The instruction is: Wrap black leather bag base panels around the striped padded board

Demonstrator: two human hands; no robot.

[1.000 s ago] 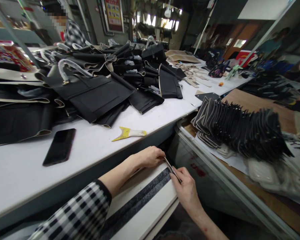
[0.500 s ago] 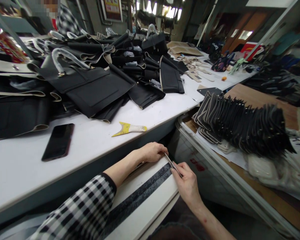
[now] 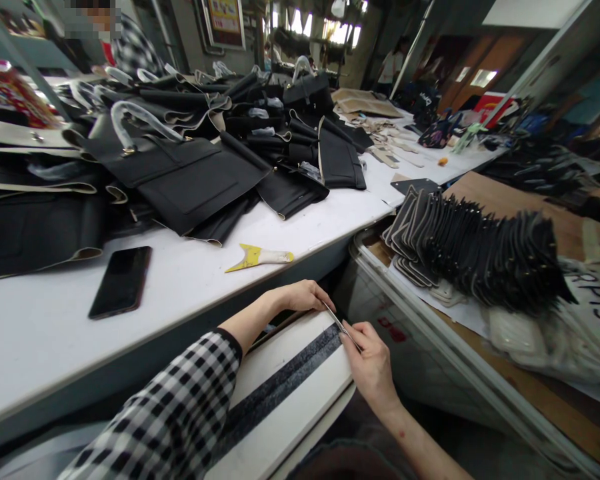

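My left hand [image 3: 304, 297] and my right hand [image 3: 373, 363] both pinch a thin flat black piece [image 3: 341, 326], seen edge-on, at the far end of a white board [image 3: 285, 407] with a dark grey strip [image 3: 280, 383] along it. The left hand grips the piece's far end, the right hand its near end. My left sleeve is black-and-white check. A yellow-and-white scraper [image 3: 259, 257] lies on the white table [image 3: 190, 287] just beyond my left hand.
A black phone [image 3: 121, 281] lies on the table at left. Black bags and leather panels [image 3: 180, 173] are heaped behind it. A row of black flat pieces [image 3: 475, 250] stands on the right-hand bench [image 3: 530, 387]. Another person [image 3: 125, 40] is at the far left.
Both hands keep their pinch on the thin piece and have hardly shifted; the view has moved slightly.
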